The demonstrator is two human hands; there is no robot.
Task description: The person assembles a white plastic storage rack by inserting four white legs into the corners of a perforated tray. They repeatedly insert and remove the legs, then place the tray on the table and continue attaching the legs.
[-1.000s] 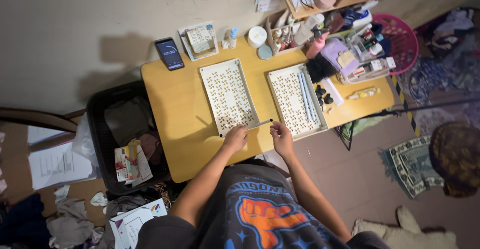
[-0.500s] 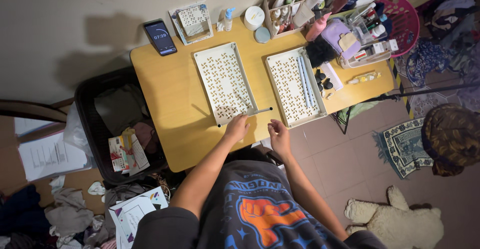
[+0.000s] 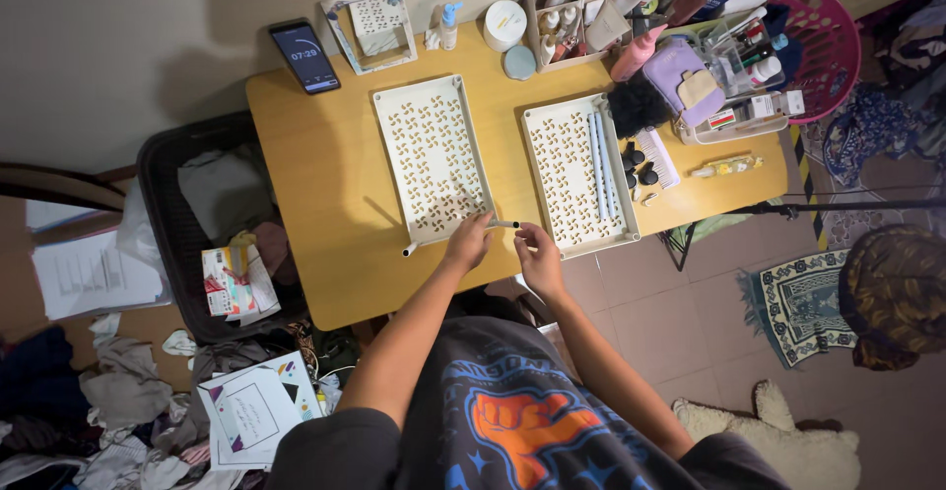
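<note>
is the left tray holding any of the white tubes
No, the left tray lies bare; the loose white tubes lie in the right tray.

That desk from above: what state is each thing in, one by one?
Left hand: gripping a thin white tube lying across the near rim.
Right hand: beside the tube's end, grip unclear.
Left tray: flat, nothing in it.
Right tray: flat, holds pale tubes.
Phone: screen lit.
Black bin: open, filled.
</note>
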